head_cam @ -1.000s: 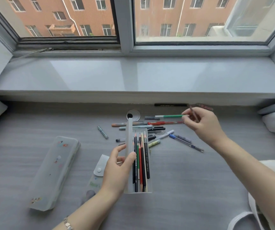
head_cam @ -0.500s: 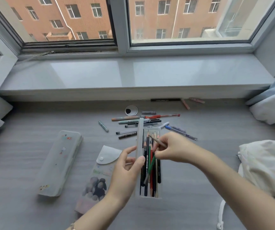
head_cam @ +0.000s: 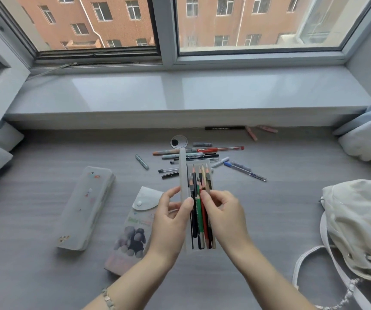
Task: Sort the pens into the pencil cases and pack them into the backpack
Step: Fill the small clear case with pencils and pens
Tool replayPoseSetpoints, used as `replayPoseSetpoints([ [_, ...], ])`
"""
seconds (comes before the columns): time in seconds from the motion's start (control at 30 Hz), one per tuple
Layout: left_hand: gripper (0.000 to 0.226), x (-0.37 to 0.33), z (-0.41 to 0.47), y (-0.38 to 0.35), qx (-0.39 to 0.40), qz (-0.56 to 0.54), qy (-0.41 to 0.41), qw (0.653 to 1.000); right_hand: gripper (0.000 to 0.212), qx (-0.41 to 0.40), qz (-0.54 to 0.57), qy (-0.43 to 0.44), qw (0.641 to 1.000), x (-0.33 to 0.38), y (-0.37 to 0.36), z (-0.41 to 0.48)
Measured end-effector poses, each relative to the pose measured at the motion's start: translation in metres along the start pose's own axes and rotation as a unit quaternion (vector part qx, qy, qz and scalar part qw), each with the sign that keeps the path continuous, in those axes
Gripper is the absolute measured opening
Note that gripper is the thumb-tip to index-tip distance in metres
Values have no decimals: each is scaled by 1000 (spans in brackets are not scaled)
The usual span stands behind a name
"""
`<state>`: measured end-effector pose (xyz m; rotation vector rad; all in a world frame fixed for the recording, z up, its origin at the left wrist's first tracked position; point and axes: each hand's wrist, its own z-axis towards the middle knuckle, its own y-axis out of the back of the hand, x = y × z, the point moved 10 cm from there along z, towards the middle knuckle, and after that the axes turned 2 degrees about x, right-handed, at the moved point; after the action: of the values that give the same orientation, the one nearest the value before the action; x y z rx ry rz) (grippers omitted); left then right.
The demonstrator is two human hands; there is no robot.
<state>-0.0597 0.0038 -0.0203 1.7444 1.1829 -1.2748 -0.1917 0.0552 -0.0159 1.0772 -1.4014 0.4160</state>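
My left hand (head_cam: 171,222) grips the raised lid of a clear pencil case (head_cam: 183,175) that holds several coloured pencils (head_cam: 199,211). My right hand (head_cam: 224,217) rests on the case's right side, its fingers curled onto the pencils by the red and green ones. Beyond the case lies a loose pile of pens (head_cam: 202,154), among them a red pen (head_cam: 221,149) and a blue-capped pen (head_cam: 245,171). A frosted pencil case (head_cam: 86,206) lies shut to the left. A flat pouch with a snap flap (head_cam: 133,233) lies under my left wrist. The cream backpack (head_cam: 359,224) sits at the right.
A grey desk (head_cam: 46,276) runs up to a white window sill (head_cam: 180,95). A black marker (head_cam: 222,128) and pink sticks (head_cam: 252,133) lie under the sill. A small green pen (head_cam: 142,161) lies apart. White cushions (head_cam: 368,142) sit at the right, more at the left edge.
My right hand took the green pencil and a brown one from the pile, carried them to the case and laid them among the others. The view shifted down and right.
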Motion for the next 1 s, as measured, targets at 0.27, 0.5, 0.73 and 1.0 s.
replayPoseSetpoints([
  [0.27, 19, -2, -2, 2, -9, -23, 0, 1000, 34, -19, -159, 120, 980, 3, 7, -8],
  [0.5, 35, -37, -5, 6, -38, -16, -120, 992, 41, -22, 277, -189, 942, -62, -7, -15],
  [0.73, 52, -38, -18, -9, -36, 38, -212, 976, 55, 29, 673, -353, 649, -55, -64, -31],
  [1.0, 49, -31, -10, -3, -45, 13, -182, 982, 42, 33, 678, -338, 653, -48, -67, -24],
])
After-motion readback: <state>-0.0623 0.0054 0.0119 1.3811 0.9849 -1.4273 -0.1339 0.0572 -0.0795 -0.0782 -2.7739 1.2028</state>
